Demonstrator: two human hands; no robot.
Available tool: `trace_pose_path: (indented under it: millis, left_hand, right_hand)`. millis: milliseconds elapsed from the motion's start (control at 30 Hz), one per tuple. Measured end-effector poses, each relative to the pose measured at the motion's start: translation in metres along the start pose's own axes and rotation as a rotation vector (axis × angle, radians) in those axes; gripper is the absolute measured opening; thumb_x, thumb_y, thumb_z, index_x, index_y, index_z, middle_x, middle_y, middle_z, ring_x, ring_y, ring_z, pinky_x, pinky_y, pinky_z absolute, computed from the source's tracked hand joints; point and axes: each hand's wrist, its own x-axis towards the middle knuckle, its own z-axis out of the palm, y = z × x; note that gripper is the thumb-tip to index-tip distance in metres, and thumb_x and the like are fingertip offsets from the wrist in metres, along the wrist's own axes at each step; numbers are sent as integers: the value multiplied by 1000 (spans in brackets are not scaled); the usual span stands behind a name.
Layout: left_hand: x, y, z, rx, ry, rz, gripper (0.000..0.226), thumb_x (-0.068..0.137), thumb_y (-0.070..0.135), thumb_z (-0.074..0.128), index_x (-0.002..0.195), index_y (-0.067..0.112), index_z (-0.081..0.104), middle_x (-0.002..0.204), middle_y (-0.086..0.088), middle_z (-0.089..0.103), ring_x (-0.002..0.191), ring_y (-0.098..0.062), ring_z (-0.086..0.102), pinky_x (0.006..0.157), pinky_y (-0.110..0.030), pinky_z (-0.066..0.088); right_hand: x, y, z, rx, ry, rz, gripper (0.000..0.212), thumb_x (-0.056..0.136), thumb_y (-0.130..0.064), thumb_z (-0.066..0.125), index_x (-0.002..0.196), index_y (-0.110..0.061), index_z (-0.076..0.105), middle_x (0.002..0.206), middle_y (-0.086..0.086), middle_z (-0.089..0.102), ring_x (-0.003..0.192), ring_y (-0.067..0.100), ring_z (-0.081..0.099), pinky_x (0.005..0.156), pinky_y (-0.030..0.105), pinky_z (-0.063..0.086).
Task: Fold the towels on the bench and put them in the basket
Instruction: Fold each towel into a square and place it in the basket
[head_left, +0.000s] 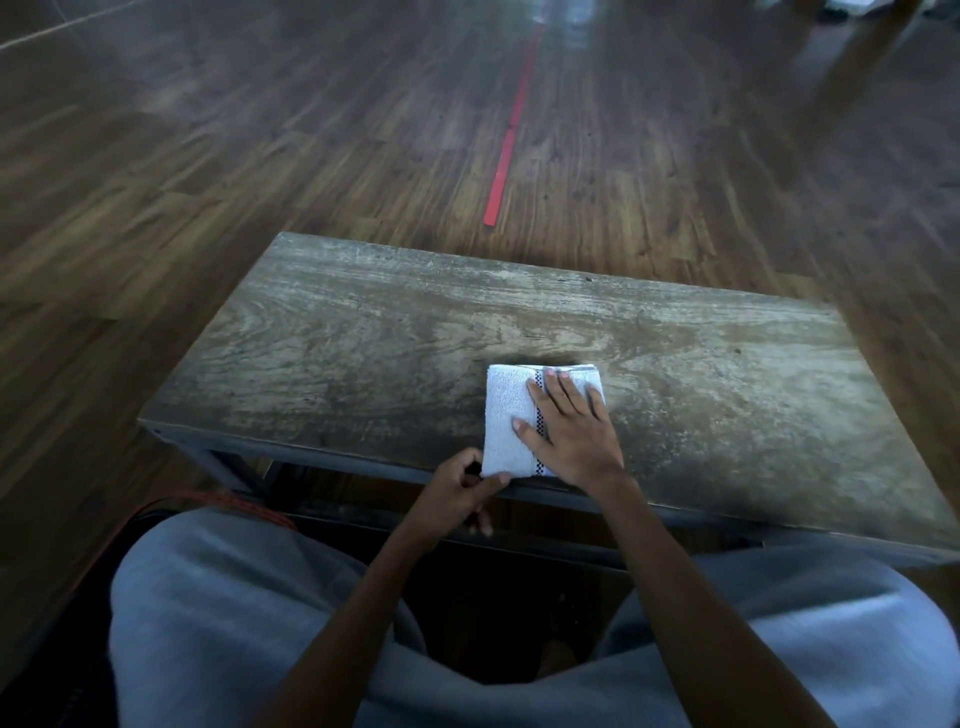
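A small white towel (506, 415) with a dark checked stripe lies folded into a compact rectangle near the front edge of the worn wooden bench (363, 338). My right hand (571, 426) lies flat on the towel's right half, fingers straight and spread. My left hand (462, 488) is at the towel's near left corner, at the bench edge, pinching that corner between thumb and curled fingers. No basket is in view.
A dark wood-plank floor surrounds the bench, with a red strip (506, 150) running away beyond the far edge. An orange cord (228, 501) lies on the floor at the lower left. My knees in grey trousers (234, 597) fill the bottom.
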Motion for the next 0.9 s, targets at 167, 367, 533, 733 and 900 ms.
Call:
trace_pose_path:
  millis: [167, 367, 533, 733, 900]
  left_hand:
    - [-1, 1, -1, -34, -29, -21, 28, 91, 32, 61, 114, 16, 56, 58, -6, 60, 53, -25, 66, 43, -23, 40]
    - [-2, 9, -6, 31, -80, -65, 27, 93, 31, 57, 105, 8, 51, 52, 4, 52, 50, -20, 64, 41, -22, 40]
    - [-7, 18, -23, 13, 115, -72, 24, 91, 25, 62, 92, 7, 45, 60, -3, 53, 39, -16, 59, 34, -17, 29]
    - [6, 33, -10, 128, 504, 200, 12, 93, 21, 60, 89, 11, 54, 69, -4, 57, 48, -11, 54, 48, -25, 44]
    - [53, 43, 36, 666, 332, 481, 42, 88, 44, 44, 113, 14, 61, 110, -1, 64, 103, -16, 60, 87, -33, 45]
  right_hand:
    - [1, -1, 1, -14, -10, 8, 92, 76, -78, -7, 152, -27, 5, 160, -2, -5, 146, 13, -10, 118, 41, -8]
    - [0, 1, 0, -12, -16, -17, 92, 74, -76, -9, 152, -27, 3, 160, -3, -7, 146, 12, -12, 118, 41, -9]
    - [-2, 9, -16, 407, -19, -5, 64, 95, -57, 32, 150, -26, 21, 158, -3, 16, 146, 11, 7, 119, 38, 5]
    - [-43, 29, -36, 857, 469, 394, 10, 94, -24, 51, 96, -30, 59, 98, -9, 60, 103, 18, 59, 95, 41, 46]
    - [-72, 45, -5, 713, 326, 541, 17, 88, -41, 57, 91, -27, 66, 89, -5, 63, 105, 28, 57, 95, 43, 42]
